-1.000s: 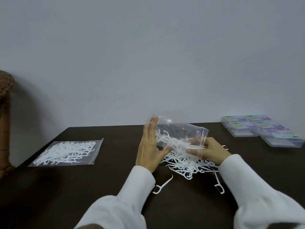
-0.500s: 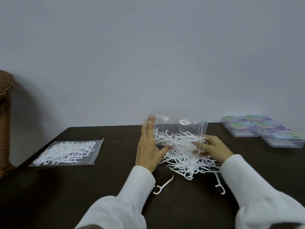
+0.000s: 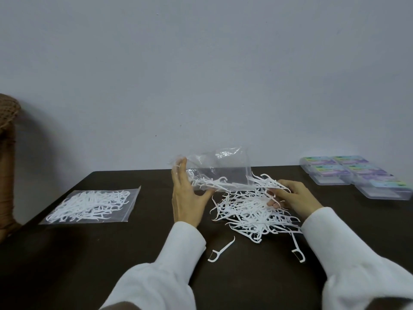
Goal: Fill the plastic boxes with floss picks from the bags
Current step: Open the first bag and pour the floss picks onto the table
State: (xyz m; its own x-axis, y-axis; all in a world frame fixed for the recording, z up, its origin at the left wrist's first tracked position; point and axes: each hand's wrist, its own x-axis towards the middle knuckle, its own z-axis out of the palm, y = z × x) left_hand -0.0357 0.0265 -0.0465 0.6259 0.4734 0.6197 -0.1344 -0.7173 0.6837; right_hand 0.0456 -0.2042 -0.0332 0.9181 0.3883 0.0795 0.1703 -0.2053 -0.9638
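Limp, slippery bag (image 3: 220, 173) is pinched at center by left hand (image 3: 187, 198); light, tangle-prone picks (image 3: 252, 211) are clutched by right hand (image 3: 290, 198).

glossy clear plastic bag (image 3: 220, 173), matt dark table (image 3: 67, 253)

Bag emptied onto the pile

The clear bag (image 3: 220, 173) has risen above the pile of floss picks (image 3: 252, 211), nearly empty now; the right hand (image 3: 290, 198) has released it and sunk into the pile.
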